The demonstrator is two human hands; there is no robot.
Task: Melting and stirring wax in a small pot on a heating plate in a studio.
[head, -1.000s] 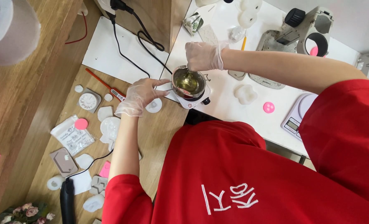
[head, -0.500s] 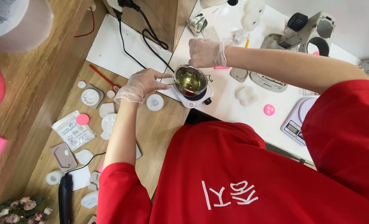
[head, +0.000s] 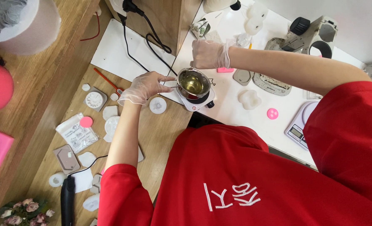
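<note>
In the head view, a small steel pot [head: 193, 83] of clear yellowish liquid sits on a little white hot plate [head: 194, 98] near the table [head: 236, 113] edge, presumably to keep the liquid warm and fluid. The gloved left hand [head: 144, 87], at about nine o'clock of the pot, pinches its thin wire handle, apparently to steady it. The gloved right hand [head: 207, 54] hovers at about one o'clock of the pot with fingers curled downward, as if around a stirrer, but whatever it grips is hidden beneath the knuckles, so I cannot tell. A round white mould [head: 157, 105] lies at seven o'clock of the hot plate, within easy reach. The digital scale [head: 299, 124] at four o'clock is partly cut off by the red sleeve.
</note>
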